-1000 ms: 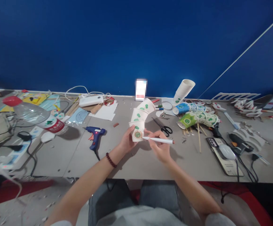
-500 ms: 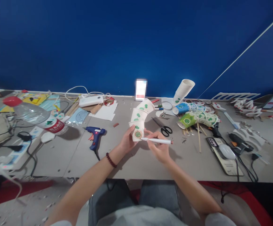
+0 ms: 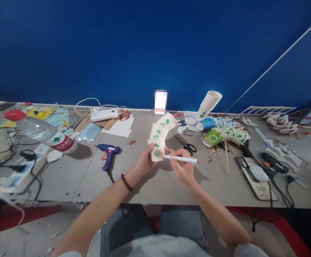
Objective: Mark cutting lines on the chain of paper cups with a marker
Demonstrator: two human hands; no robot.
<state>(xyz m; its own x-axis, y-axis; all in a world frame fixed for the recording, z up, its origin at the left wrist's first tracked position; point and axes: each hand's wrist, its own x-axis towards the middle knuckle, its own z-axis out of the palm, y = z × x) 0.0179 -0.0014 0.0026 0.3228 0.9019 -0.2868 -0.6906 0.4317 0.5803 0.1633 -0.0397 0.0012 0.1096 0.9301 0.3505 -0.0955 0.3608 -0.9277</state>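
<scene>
The white cup chain (image 3: 158, 132) is right of the glue gun (image 3: 109, 151), bases toward you, its long axis curving away and rightward. Farther right of the gun, scissors (image 3: 184, 144) lie just beyond your right hand (image 3: 182, 167), whose fingers close around a white marker (image 3: 182, 159), tip leftward at the nearest cup. Your left hand (image 3: 145, 159) curls around that cup.

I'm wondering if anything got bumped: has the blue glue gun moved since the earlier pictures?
No. Against the two dark spots on the tabletop, the blue glue gun lies in the same place.
</scene>
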